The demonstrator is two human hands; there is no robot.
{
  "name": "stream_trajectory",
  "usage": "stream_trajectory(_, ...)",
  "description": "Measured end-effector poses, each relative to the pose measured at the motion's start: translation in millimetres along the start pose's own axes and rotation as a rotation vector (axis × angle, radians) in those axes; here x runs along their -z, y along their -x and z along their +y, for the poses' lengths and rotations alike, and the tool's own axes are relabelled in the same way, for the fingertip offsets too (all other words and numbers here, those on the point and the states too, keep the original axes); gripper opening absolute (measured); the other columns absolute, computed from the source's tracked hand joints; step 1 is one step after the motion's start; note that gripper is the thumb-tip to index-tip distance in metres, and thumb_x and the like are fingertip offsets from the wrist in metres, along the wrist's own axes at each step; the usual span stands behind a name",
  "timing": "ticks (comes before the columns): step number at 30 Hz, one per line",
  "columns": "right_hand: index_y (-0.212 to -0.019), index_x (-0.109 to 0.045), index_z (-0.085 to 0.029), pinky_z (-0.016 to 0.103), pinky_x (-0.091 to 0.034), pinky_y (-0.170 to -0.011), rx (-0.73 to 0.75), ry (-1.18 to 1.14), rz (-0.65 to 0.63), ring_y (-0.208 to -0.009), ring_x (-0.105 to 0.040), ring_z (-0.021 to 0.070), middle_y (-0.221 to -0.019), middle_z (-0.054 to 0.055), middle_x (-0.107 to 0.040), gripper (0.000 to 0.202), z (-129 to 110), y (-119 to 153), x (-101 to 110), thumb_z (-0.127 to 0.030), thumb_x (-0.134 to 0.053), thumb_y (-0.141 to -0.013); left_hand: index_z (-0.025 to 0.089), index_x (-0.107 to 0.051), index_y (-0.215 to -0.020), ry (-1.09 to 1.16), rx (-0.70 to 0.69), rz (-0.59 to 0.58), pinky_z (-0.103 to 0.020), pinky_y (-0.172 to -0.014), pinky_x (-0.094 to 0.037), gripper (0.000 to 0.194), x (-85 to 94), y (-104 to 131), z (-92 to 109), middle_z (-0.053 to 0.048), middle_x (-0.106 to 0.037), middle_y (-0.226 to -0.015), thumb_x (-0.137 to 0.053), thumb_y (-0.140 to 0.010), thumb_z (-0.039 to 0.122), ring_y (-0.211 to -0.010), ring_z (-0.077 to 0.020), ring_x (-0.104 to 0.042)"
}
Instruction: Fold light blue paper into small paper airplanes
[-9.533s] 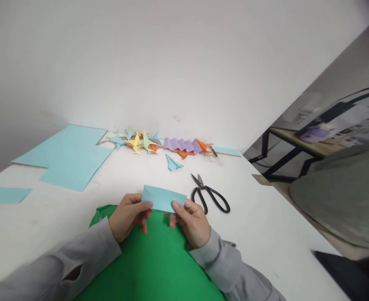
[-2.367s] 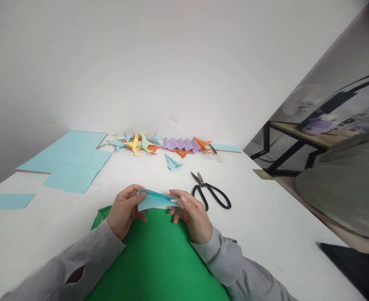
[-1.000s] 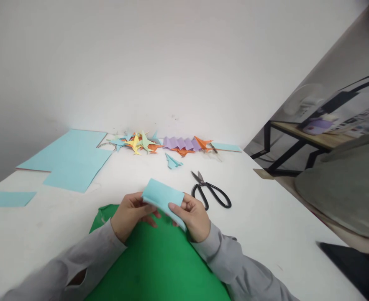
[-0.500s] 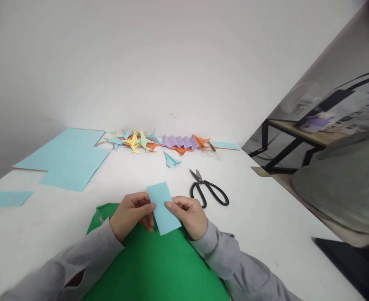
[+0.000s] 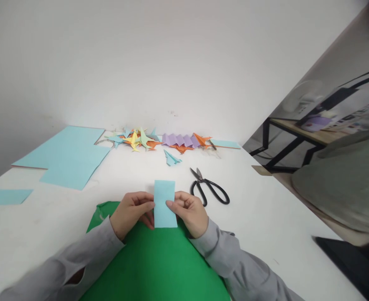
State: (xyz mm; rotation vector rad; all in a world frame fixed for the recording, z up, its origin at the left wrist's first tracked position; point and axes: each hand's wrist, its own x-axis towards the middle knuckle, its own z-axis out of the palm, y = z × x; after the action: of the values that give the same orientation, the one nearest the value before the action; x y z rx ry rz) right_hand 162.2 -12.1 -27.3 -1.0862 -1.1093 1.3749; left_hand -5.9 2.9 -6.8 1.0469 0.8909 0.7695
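Observation:
A small light-blue paper rectangle stands nearly upright between my hands, above the green cloth on my lap. My left hand pinches its left edge, thumb at the front and fingers behind. On the right edge, my right hand grips the paper the same way, its thumb lying on the front face. Just beyond my right hand lie black-handled scissors, blades parted and pointing away. A folded blue paper plane rests farther back.
Large blue sheets and a smaller blue piece lie at left. Folded paper shapes and a purple pleated strip line the wall. At right are a dark flat object and another person's clothing.
The blue paper has turned from a slant to nearly upright between my fingers. Both hands keep their hold in almost the same place.

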Motion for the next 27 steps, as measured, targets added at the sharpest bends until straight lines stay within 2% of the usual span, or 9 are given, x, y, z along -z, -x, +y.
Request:
stream_trajectory(8, -0.071, -0.056, -0.015, 0.02, -0.037, -0.035, 0.014, 0.003, -0.038, -0.034, -0.047, 0.0081, -0.044, -0.003, -0.058, 0.027, -0.9, 1.4, -1.8, -0.037, -0.069, -0.064, 0.009, -0.065, -0.075, -0.006, 0.0, 0.038, -0.026, -0.04, -0.048, 0.021, -0.7, -1.9, -0.4, 0.0, -0.058, -0.044, -0.062, -0.067, 0.029, -0.039, -0.0128, -0.055)
stream_trajectory(14, -0.078, -0.065, -0.014, 0.02, -0.036, -0.034, 0.049, 0.018, -0.071, -0.032, -0.045, 0.0081, -0.037, -0.006, -0.051, 0.021, -4.0, 1.8, -1.4, -0.031, -0.067, -0.066, 0.01, -0.068, -0.079, 0.002, 0.0, 0.056, -0.026, -0.038, -0.046, 0.02, 0.6, -2.3, -1.4, 0.0, -0.057, -0.041, -0.063, -0.065, 0.022, -0.036, -0.0128, -0.053)
stream_trajectory(20, -0.076, -0.071, -0.015, 0.021, -0.039, -0.037, 0.014, 0.033, -0.088, -0.034, -0.048, 0.0092, -0.041, -0.002, -0.057, 0.018, -2.2, 1.2, 1.7, -0.025, -0.067, -0.062, 0.01, -0.068, -0.073, 0.116, 0.052, 0.095, -0.027, -0.038, -0.047, 0.016, 2.3, -2.0, 0.3, 0.0, -0.057, -0.045, -0.063, -0.061, 0.02, -0.038, -0.0124, -0.052)
stream_trajectory(22, -0.077, -0.071, -0.015, 0.021, -0.04, -0.037, -0.008, -0.039, -0.07, -0.035, -0.049, 0.0097, -0.043, -0.001, -0.058, 0.019, -1.0, 0.0, 2.5, -0.027, -0.068, -0.062, 0.011, -0.067, -0.078, 0.096, -0.018, 0.048, -0.027, -0.04, -0.048, 0.02, 1.0, -1.2, 1.2, -0.001, -0.06, -0.052, -0.065, -0.059, 0.018, -0.042, -0.0124, -0.054)
stream_trajectory(24, -0.076, -0.07, -0.014, 0.022, -0.04, -0.037, -0.034, -0.117, -0.062, -0.036, -0.049, 0.01, -0.045, 0.0, -0.059, 0.02, -0.8, -1.0, 3.1, -0.028, -0.069, -0.062, 0.012, -0.066, -0.088, 0.022, -0.13, -0.025, -0.027, -0.045, -0.05, 0.033, -1.7, 0.1, 2.1, -0.002, -0.063, -0.065, -0.069, -0.055, 0.013, -0.049, -0.0123, -0.056)
stream_trajectory(26, -0.073, -0.069, -0.013, 0.021, -0.039, -0.037, -0.047, -0.126, -0.096, -0.035, -0.05, 0.0099, -0.044, 0.0, -0.06, 0.019, -2.3, -1.1, 3.0, -0.029, -0.068, -0.063, 0.013, -0.063, -0.095, -0.055, -0.208, -0.077, -0.026, -0.048, -0.05, 0.041, -4.8, 1.7, 2.6, -0.003, -0.064, -0.072, -0.071, -0.054, 0.012, -0.056, -0.013, -0.056)
stream_trajectory(27, -0.072, -0.068, -0.012, 0.02, -0.039, -0.036, -0.05, -0.102, -0.127, -0.035, -0.051, 0.01, -0.045, 0.001, -0.061, 0.019, -3.6, -0.7, 2.6, -0.03, -0.068, -0.064, 0.013, -0.063, -0.092, -0.079, -0.235, -0.071, -0.025, -0.048, -0.05, 0.038, -6.1, 2.4, 2.6, -0.003, -0.064, -0.072, -0.071, -0.056, 0.015, -0.059, -0.0136, -0.056)
